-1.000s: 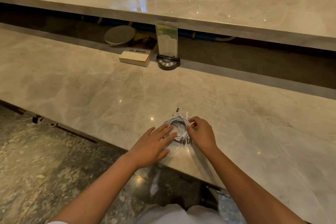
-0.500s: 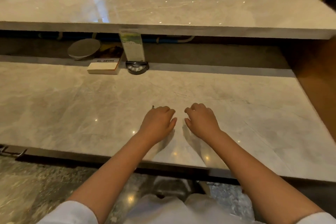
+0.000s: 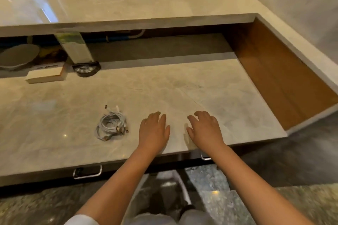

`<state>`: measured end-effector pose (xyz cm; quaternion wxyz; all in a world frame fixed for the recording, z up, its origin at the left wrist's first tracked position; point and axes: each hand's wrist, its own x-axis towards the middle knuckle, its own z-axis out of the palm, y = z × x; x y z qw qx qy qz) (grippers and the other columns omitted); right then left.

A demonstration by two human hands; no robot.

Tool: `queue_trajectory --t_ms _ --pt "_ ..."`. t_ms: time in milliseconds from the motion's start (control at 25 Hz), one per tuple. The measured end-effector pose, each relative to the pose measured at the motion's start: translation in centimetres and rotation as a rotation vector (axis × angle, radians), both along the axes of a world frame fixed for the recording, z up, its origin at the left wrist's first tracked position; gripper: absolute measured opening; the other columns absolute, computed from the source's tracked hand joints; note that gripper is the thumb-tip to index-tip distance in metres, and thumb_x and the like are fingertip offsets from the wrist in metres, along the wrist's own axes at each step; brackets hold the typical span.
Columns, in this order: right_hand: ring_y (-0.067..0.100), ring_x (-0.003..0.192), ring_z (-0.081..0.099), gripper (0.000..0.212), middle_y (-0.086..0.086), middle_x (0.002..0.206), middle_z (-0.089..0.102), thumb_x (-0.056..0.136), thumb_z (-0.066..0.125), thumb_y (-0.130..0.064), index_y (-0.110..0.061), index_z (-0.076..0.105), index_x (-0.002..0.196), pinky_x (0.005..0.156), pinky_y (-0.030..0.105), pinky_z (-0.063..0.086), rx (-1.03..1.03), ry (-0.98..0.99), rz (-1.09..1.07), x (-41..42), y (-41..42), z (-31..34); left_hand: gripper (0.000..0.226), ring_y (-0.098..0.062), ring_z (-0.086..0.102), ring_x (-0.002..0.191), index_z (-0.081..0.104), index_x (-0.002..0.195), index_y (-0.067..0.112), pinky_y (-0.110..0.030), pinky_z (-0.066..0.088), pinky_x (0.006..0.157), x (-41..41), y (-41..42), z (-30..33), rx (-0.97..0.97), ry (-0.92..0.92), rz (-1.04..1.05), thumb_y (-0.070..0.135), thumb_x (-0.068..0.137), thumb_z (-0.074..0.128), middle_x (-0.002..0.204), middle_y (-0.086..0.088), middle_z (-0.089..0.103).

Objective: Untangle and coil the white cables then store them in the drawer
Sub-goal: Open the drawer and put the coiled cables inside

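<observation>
A loose coil of white cables (image 3: 111,125) lies on the marble counter (image 3: 54,120), its plug ends sticking out at the far side. My left hand (image 3: 154,131) hovers palm down to the right of the coil, apart from it, fingers relaxed. My right hand (image 3: 204,129) is palm down further right, fingers spread, holding nothing. Two metal drawer handles show under the counter's front edge, one at the left (image 3: 87,172) and one partly hidden behind my right forearm (image 3: 205,158).
At the back left lie a flat box (image 3: 45,76), a round black device (image 3: 86,69) with a standing card (image 3: 75,47), and a grey disc (image 3: 18,56). A raised marble shelf (image 3: 128,5) runs along the back. A brown wooden wall (image 3: 278,71) bounds the right side.
Both hands have left the cable coil and moved to the right of it. The view has swung right, so the coil now lies uncovered at the left of my hands.
</observation>
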<state>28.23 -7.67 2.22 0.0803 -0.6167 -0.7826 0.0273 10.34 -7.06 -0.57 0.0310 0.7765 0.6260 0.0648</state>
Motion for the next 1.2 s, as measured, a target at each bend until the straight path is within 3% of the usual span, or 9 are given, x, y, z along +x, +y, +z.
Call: queue_trajectory --t_ms 80,160,360,440,520,720,880,1080,1200 --pt "0.032 0.082 0.062 0.021 0.012 0.091 0.066 0.073 0.072 -0.019 -0.011 0.069 0.092 0.066 0.038 0.049 0.003 0.036 0.005 2.2 -1.9 -1.0 0.041 -0.036 0.059 0.107 0.059 0.116 0.006 -0.044 0.049 0.08 0.9 -0.7 -1.3 -0.041 -0.027 0.053 0.033 0.086 0.053 0.122 -0.02 0.06" --pt "0.028 0.078 0.062 0.016 0.009 0.088 0.066 0.077 0.068 -0.02 -0.011 0.068 0.091 0.062 0.035 0.048 -0.015 0.07 0.045 4.5 -4.2 -2.4 0.052 -0.036 0.048 0.123 0.05 0.129 0.009 -0.048 0.043 0.092 1.5 -1.4 -2.4 -0.069 -0.016 0.095 0.041 0.09 0.037 0.135 -0.019 0.05" --pt "0.022 0.077 0.063 0.026 0.004 0.086 0.066 0.086 0.047 -0.025 -0.011 0.068 0.094 0.062 0.031 0.05 -0.111 0.118 0.11 7.7 -9.1 -7.6 0.061 -0.024 0.004 0.146 0.015 0.149 0.027 -0.051 0.008 0.114 1.3 -2.5 -5.3 -0.193 -0.024 0.213 0.053 0.095 0.023 0.159 -0.005 0.007" --pt "0.022 0.083 0.065 0.033 0.004 0.092 0.068 0.084 0.047 -0.03 -0.012 0.068 0.099 0.066 0.031 0.053 -0.197 0.041 0.085 8.1 -10.1 -10.3 0.061 -0.022 0.002 0.146 0.014 0.149 0.028 -0.052 0.005 0.115 1.3 -2.6 -5.9 -0.166 -0.023 0.223 0.054 0.094 0.021 0.159 -0.004 0.006" --pt "0.024 0.094 0.066 0.038 0.007 0.102 0.069 0.076 0.065 -0.032 -0.01 0.067 0.107 0.074 0.033 0.055 -0.279 -0.058 0.028 8.1 -10.0 -12.4 0.063 -0.022 0.004 0.146 0.015 0.149 0.028 -0.052 0.006 0.114 1.3 -2.7 -6.3 -0.136 -0.016 0.222 0.055 0.091 0.019 0.159 -0.004 0.008" --pt "0.031 0.11 0.059 0.057 0.012 0.112 0.065 0.073 0.072 -0.037 -0.007 0.058 0.12 0.096 0.053 0.042 -0.402 -0.112 -0.037 7.6 -9.0 -15.9 0.065 -0.021 0.0 0.146 0.011 0.149 0.031 -0.052 0.004 0.114 1.0 -2.6 -6.4 -0.152 -0.031 0.21 0.057 0.09 0.018 0.16 -0.003 0.003" --pt "0.029 0.13 0.041 0.058 0.013 0.134 0.05 0.088 0.053 -0.042 -0.009 0.044 0.135 0.108 0.056 0.023 -0.373 -0.121 -0.018 7.7 -9.1 -16.1 0.067 -0.024 -0.012 0.145 0.0 0.144 0.048 -0.06 -0.004 0.11 -0.8 -2.5 -6.2 -0.229 0.025 0.187 0.072 0.084 0.016 0.159 -0.002 -0.008" --pt "0.026 0.121 0.049 0.062 0.008 0.124 0.056 0.087 0.05 -0.05 -0.012 0.044 0.136 0.106 0.058 0.027 -0.34 -0.169 -0.019 7.7 -11.5 -15.8 0.068 -0.025 -0.014 0.145 0.001 0.144 0.05 -0.064 -0.007 0.109 -0.9 -2.6 -5.9 -0.238 0.009 0.184 0.074 0.084 0.019 0.159 -0.003 -0.01" --pt "0.022 0.136 0.032 0.064 0.005 0.142 0.041 0.092 0.036 -0.052 -0.017 0.027 0.145 0.112 0.054 0.014 -0.41 -0.181 -0.017 8.4 -13.7 -15.6 0.067 -0.026 -0.014 0.145 0.001 0.144 0.049 -0.064 -0.007 0.108 -1.0 -2.7 -5.9 -0.235 -0.004 0.179 0.073 0.085 0.02 0.159 -0.003 -0.01"
